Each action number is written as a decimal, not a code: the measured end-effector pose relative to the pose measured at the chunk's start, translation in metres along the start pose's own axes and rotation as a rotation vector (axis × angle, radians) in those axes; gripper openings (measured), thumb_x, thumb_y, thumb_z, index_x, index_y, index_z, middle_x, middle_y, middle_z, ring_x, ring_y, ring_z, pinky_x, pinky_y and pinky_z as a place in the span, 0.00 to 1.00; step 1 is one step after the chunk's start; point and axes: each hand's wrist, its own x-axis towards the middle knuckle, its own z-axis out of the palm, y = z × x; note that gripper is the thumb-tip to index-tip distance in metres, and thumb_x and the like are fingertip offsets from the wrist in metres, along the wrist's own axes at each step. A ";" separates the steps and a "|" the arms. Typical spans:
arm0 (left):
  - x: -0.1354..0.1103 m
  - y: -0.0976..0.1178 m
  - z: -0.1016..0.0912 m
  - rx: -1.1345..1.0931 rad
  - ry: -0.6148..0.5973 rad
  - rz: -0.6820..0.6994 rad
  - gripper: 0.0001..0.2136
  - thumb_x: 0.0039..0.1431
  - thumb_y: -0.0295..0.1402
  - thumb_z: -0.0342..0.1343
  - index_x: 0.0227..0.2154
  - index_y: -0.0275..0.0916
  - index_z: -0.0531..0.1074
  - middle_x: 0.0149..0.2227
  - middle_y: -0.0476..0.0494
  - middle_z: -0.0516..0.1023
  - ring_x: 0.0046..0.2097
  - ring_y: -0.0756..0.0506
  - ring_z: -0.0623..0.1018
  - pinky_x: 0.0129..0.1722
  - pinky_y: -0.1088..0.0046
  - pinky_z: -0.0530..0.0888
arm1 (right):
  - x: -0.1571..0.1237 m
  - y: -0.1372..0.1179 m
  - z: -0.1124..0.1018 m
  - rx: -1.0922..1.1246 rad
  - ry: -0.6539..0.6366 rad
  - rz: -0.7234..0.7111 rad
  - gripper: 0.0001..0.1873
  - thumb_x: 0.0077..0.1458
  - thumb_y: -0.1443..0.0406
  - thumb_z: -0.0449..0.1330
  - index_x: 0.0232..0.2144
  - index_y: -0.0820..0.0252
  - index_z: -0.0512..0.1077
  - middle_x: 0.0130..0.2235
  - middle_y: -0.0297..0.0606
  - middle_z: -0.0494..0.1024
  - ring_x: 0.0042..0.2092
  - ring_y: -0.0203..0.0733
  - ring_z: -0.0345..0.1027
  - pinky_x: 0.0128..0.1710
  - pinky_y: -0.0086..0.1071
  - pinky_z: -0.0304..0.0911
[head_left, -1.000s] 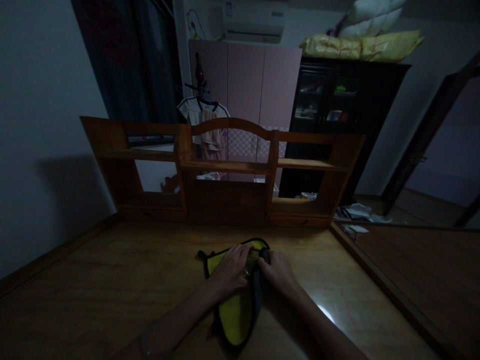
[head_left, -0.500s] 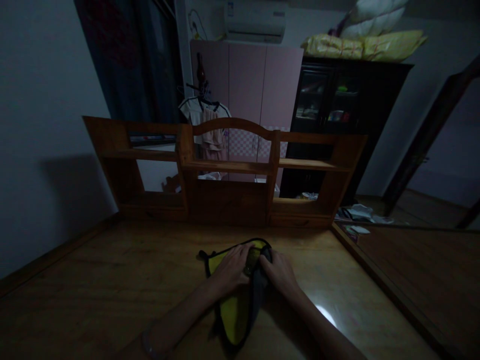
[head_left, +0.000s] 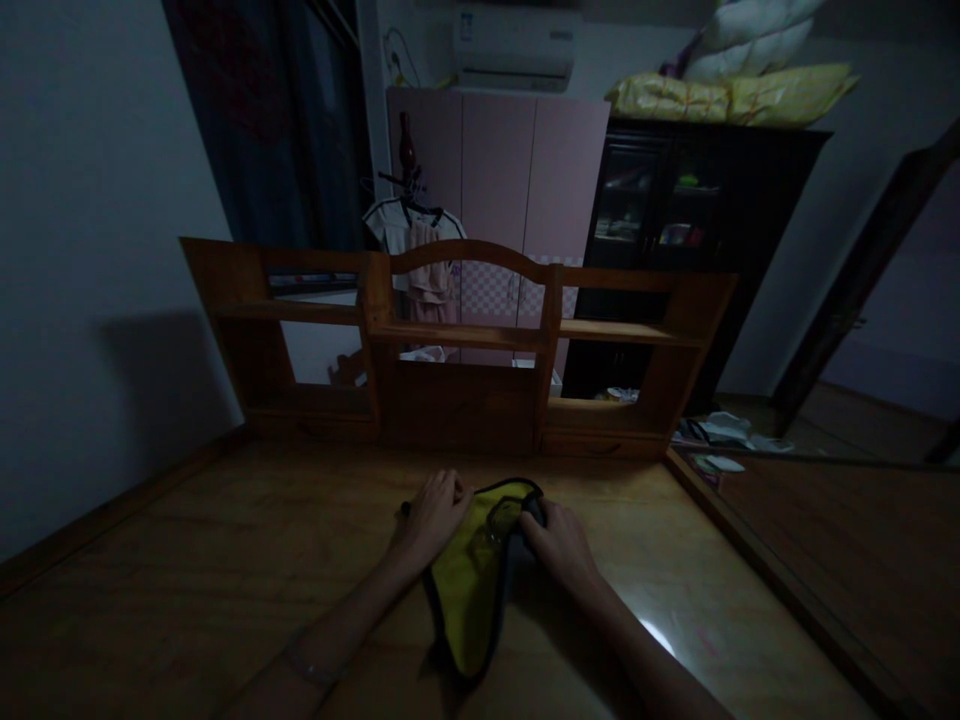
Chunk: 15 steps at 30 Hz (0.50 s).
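A yellow cloth [head_left: 469, 600] with black edging and a grey underside lies on the wooden desktop in front of me. My left hand [head_left: 437, 515] is at its upper left edge, fingers curled in on the cloth's border. On the other side my right hand [head_left: 553, 535] pinches the folded right edge, thumb on top. Between the hands, on the yellow face, rests a small see-through object [head_left: 504, 518], perhaps glass. Dim light hides its exact kind.
A wooden shelf unit [head_left: 465, 345] stands along the desk's [head_left: 300, 540] far side. To the left is a white wall [head_left: 97, 250]. A raised wooden edge [head_left: 750, 535] runs down the right. Behind are a pink wardrobe [head_left: 495, 170] and a dark cabinet [head_left: 765, 210].
My left hand has moved left, off the see-through object, to the cloth's upper left edge. More of the yellow face and the object show. My right hand keeps its grip.
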 end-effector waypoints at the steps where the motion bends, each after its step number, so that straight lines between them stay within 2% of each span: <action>1: -0.001 -0.002 0.002 0.015 -0.007 -0.001 0.11 0.61 0.40 0.49 0.31 0.38 0.68 0.33 0.42 0.71 0.40 0.42 0.71 0.40 0.66 0.68 | 0.000 0.000 0.000 0.007 0.002 -0.012 0.19 0.57 0.56 0.51 0.37 0.64 0.74 0.36 0.46 0.79 0.38 0.46 0.72 0.36 0.30 0.59; 5: -0.006 -0.003 0.006 0.053 -0.016 0.030 0.14 0.58 0.45 0.53 0.31 0.38 0.68 0.34 0.42 0.71 0.41 0.40 0.70 0.43 0.64 0.66 | -0.001 -0.003 -0.002 0.025 0.011 -0.021 0.19 0.56 0.57 0.52 0.41 0.64 0.74 0.38 0.47 0.79 0.41 0.46 0.72 0.39 0.30 0.60; 10: -0.007 -0.005 0.007 0.091 0.014 0.004 0.14 0.59 0.44 0.52 0.37 0.36 0.65 0.40 0.40 0.69 0.45 0.40 0.68 0.46 0.63 0.65 | -0.002 -0.006 -0.005 0.044 -0.016 0.008 0.18 0.56 0.58 0.52 0.40 0.64 0.75 0.38 0.46 0.79 0.41 0.47 0.72 0.39 0.30 0.60; 15: -0.006 -0.006 0.008 0.075 -0.041 0.028 0.10 0.61 0.40 0.50 0.34 0.38 0.65 0.38 0.43 0.69 0.43 0.42 0.70 0.44 0.66 0.65 | 0.000 -0.003 -0.003 0.109 -0.017 -0.012 0.18 0.55 0.58 0.52 0.41 0.64 0.74 0.39 0.44 0.79 0.41 0.46 0.72 0.40 0.31 0.61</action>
